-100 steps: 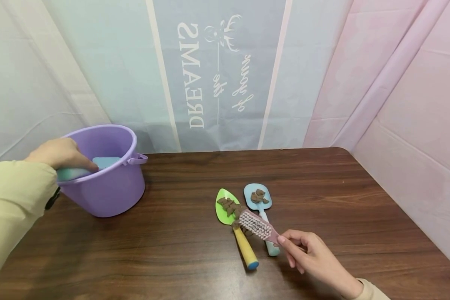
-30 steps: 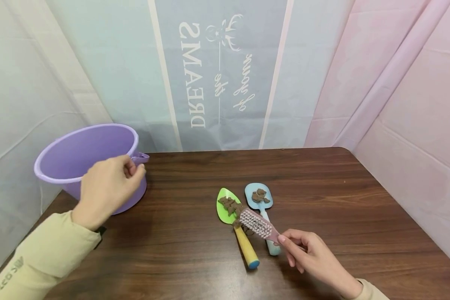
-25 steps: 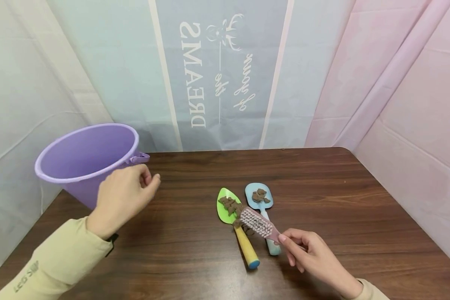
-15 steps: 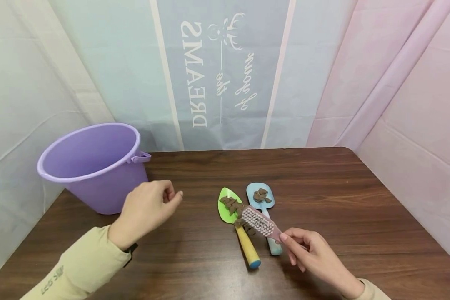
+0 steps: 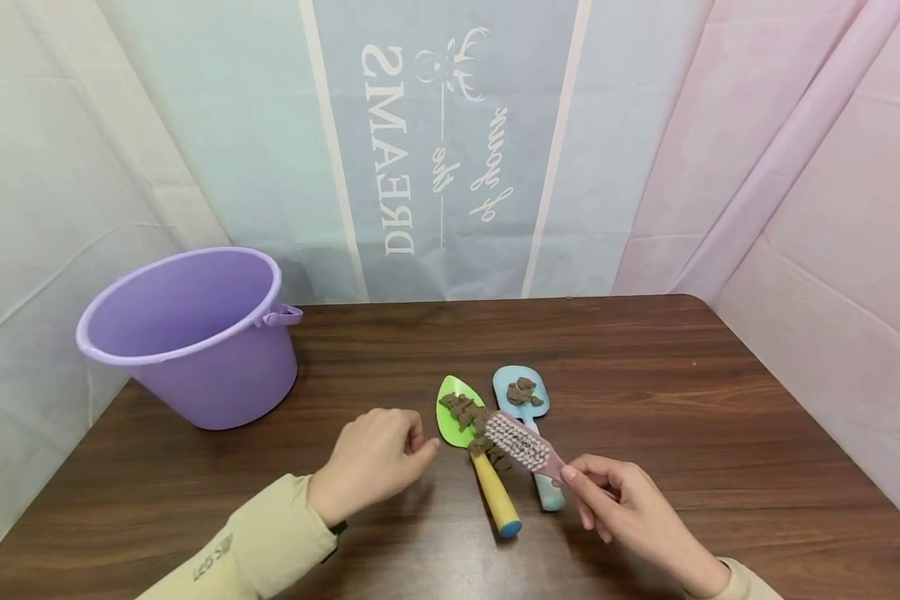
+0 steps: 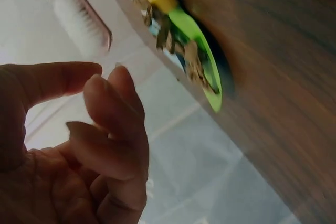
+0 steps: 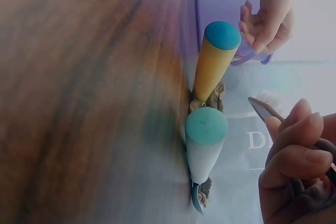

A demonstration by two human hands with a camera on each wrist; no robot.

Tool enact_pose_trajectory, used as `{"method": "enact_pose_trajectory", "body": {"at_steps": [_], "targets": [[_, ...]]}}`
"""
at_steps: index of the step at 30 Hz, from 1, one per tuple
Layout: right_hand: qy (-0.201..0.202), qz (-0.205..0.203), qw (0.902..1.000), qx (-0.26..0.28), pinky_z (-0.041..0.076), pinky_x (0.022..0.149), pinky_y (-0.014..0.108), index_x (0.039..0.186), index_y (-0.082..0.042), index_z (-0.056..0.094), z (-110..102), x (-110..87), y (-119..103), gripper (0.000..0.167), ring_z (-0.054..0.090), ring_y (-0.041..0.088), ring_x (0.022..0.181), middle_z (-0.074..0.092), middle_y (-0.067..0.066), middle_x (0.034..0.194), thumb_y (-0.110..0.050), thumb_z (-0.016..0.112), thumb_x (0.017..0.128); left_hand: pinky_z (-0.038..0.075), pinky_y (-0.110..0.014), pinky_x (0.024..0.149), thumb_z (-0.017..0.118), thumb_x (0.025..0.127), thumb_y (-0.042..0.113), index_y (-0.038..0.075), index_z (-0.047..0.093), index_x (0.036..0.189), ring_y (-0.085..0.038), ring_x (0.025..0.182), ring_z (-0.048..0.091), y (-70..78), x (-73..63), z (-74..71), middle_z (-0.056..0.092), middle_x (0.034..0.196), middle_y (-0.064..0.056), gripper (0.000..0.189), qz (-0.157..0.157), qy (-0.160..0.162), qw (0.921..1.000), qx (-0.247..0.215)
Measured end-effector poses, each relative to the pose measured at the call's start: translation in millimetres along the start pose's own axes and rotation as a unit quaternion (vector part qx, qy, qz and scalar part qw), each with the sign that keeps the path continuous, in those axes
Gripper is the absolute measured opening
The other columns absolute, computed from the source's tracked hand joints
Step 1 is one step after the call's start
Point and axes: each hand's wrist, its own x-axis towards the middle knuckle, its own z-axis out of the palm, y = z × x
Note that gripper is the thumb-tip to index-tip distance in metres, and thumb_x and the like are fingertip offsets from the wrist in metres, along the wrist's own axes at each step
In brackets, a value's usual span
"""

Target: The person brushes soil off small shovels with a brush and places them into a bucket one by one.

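My right hand (image 5: 622,508) pinches the handle of a pinkish brush (image 5: 521,442) with pale bristles, held over the handles of two small garden tools. One is a trowel (image 5: 448,429) with a green blade and yellow handle, bearing brown clay-like pieces (image 5: 461,410). Beside it lies a light blue shovel (image 5: 501,387) with similar brown lumps (image 5: 522,390) on its blade. My left hand (image 5: 375,458) hovers just left of the trowel, fingers loosely curled; the left wrist view shows nothing between thumb and fingertips.
A purple bucket (image 5: 225,375) stands at the table's back left, its bottom hidden from view. More brown bits (image 5: 501,460) lie between the tool handles. The wooden table (image 5: 682,400) meets hanging cloth (image 5: 435,275) behind.
Earlier, my left hand held a blue-green block at the bucket's rim. It has let go, come out and moved right towards the trowel. The right hand and brush have barely moved.
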Motion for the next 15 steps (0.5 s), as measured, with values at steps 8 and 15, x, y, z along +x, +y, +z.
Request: {"method": "enact_pose_trajectory", "body": {"at_steps": [8,15], "targets": [[0.003,0.002,1.0,-0.001,0.034,0.034,0.022,0.092,-0.014,0.064,-0.2,-0.3,0.3,0.017,0.044,0.002,0.036,0.053,-0.002,0.053,-0.01,0.049,0.099,0.03,-0.025,0.041,0.062,0.087,0.028,0.019,0.041,0.054,-0.005,0.047,0.035,19.1,4.9,21.6,0.035,0.051,0.011,0.039,0.028,-0.045,0.9981,-0.032],[0.004,0.007,1.0,-0.004,0.034,0.034,0.022,0.091,-0.014,0.064,0.1,-0.2,-0.1,0.017,0.043,0.001,0.036,0.052,-0.003,0.053,-0.011,0.05,0.099,0.027,-0.026,0.039,0.052,0.088,0.018,0.021,0.031,0.05,-0.006,0.043,0.03,30.4,7.5,33.2,0.025,0.047,0.01,0.044,0.021,-0.081,0.9955,-0.043]]}}
